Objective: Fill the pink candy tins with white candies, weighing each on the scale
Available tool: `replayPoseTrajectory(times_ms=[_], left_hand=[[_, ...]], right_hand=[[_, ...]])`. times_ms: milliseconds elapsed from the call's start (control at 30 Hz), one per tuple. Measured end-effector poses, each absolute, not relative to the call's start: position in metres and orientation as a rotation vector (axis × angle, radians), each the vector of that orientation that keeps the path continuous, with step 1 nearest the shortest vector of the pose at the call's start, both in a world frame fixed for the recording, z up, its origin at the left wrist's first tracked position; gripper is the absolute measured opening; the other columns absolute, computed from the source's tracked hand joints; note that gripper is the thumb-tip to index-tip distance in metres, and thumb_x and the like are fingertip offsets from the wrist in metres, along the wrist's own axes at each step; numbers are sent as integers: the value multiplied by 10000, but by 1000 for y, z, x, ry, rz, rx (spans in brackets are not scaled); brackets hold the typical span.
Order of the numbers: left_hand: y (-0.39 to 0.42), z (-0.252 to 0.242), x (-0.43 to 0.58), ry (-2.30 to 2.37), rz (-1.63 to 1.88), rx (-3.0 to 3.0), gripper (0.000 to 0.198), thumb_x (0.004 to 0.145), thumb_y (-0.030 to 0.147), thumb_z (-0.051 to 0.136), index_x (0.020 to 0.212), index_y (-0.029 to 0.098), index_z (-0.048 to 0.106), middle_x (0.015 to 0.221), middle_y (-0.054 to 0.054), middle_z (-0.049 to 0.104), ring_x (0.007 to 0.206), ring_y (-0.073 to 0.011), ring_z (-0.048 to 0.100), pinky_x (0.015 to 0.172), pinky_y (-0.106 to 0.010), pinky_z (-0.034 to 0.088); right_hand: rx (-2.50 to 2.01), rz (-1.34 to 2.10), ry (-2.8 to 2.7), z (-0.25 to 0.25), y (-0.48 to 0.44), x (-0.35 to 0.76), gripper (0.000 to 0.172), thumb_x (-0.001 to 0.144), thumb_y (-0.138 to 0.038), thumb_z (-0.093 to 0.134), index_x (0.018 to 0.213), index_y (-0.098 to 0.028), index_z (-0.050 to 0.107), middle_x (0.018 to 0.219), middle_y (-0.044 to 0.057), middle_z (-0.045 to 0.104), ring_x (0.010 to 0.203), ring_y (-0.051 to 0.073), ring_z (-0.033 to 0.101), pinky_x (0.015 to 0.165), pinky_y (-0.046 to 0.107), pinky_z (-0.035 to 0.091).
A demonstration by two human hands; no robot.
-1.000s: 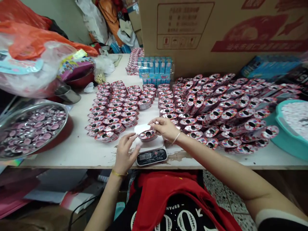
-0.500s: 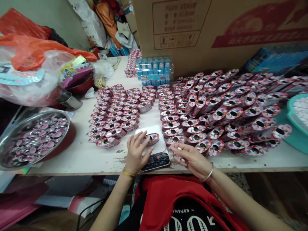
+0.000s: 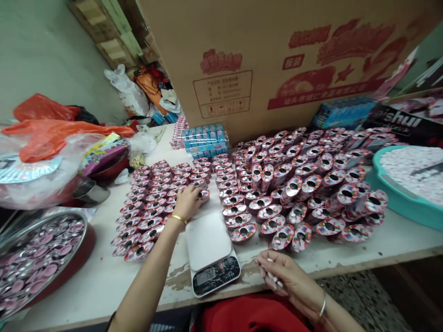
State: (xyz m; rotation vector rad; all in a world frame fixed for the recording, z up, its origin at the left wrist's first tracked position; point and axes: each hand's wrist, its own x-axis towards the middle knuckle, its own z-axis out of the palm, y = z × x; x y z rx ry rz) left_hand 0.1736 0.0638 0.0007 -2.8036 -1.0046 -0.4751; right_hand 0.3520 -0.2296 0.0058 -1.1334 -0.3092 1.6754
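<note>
My left hand (image 3: 187, 203) reaches over the table and grips a small oval tin (image 3: 203, 196) at the end of a block of similar tins (image 3: 148, 214). Each tin is pink-patterned with a dark round hole. Nothing stands on the white platform of the digital kitchen scale (image 3: 207, 240), and its display (image 3: 206, 275) reads about 792. My right hand (image 3: 287, 276) is near the table's front edge, right of the scale. Its fingers pinch several small white candies (image 3: 272, 273).
More tins, some stacked on edge, fill the table's right side (image 3: 277, 198). Beyond them stand a teal basin of white candies (image 3: 404, 180) and a large printed cardboard box (image 3: 263, 60). Film-wrapped blue packs (image 3: 206, 140) lie at the back; a steel tray of pink lids (image 3: 41, 258) sits left.
The tin has left the scale and is in my left hand at the block of tins. My right hand now pinches white candies near the table edge. The view has tilted upward and shifted.
</note>
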Motion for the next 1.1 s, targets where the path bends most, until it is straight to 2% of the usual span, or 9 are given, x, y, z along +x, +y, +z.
replayPoseTrajectory(times_ms=[200,300,367,467,533,600,767,1000,1100], left_hand=[[35,2,189,-998,-690,-2825,349,869,350,497,1150,144,504,1143,-144,517,1060,-291,481,862,-462,367],[-25,11,203,-715,-639,-3041,303,831,406,551,1067,216,539,1209,-85,514,1126,-253,457,925,-434,359],[-65,8,215,-552,-460,-3145,292,809,441,569,1006,226,561,1280,-73,482,1206,-268,402,976,-455,324],[-103,-7,229,-634,-370,-3103,158,820,334,568,909,203,578,1320,-77,462,1261,-271,354,1008,-467,288],[-114,-11,231,-702,-381,-3075,62,838,228,528,862,200,577,1321,-58,468,1261,-259,357,1006,-461,288],[-115,-3,226,-707,-400,-3117,84,850,178,488,862,200,568,1287,-45,494,1213,-240,410,989,-447,316],[-98,42,180,-848,-529,-3274,92,856,185,459,898,191,541,1137,-77,536,989,-180,533,835,-328,444],[-66,18,131,-1083,-475,-3263,89,841,195,477,922,195,514,1059,-69,559,995,-190,546,852,-330,455],[-68,6,125,-1130,-622,-3259,253,830,279,542,1063,198,485,1139,-87,546,1085,-211,515,936,-368,428]], right_hand=[[-1145,1644,-207,1,-242,369,368,686,-445,723,766,-131,548,643,-21,528,414,-4,316,369,156,114],[-1131,1660,-174,-2,-246,371,354,686,-427,730,764,-135,544,642,-24,527,425,-1,327,368,151,125],[-1131,1671,-169,-2,-247,371,351,684,-423,732,766,-136,547,640,-24,527,431,0,337,368,148,131],[-1144,1686,-175,-2,-248,368,352,682,-428,731,771,-135,556,634,-26,525,424,-2,331,365,147,130],[-1153,1695,-186,-2,-250,365,356,673,-428,737,776,-133,566,637,-23,528,420,-3,326,363,148,125],[-1152,1707,-192,-2,-252,363,361,669,-430,739,791,-128,583,649,-16,534,430,0,341,367,145,138],[-1159,1731,-176,-10,-256,360,360,670,-408,743,850,-123,617,680,6,554,474,13,382,389,139,182],[-1137,1773,-300,-24,-244,344,365,663,-422,738,831,-122,615,640,-11,533,429,9,321,366,157,123],[-1132,1761,-290,-25,-238,338,381,658,-422,740,846,-118,608,646,-3,538,452,23,363,364,156,142]])
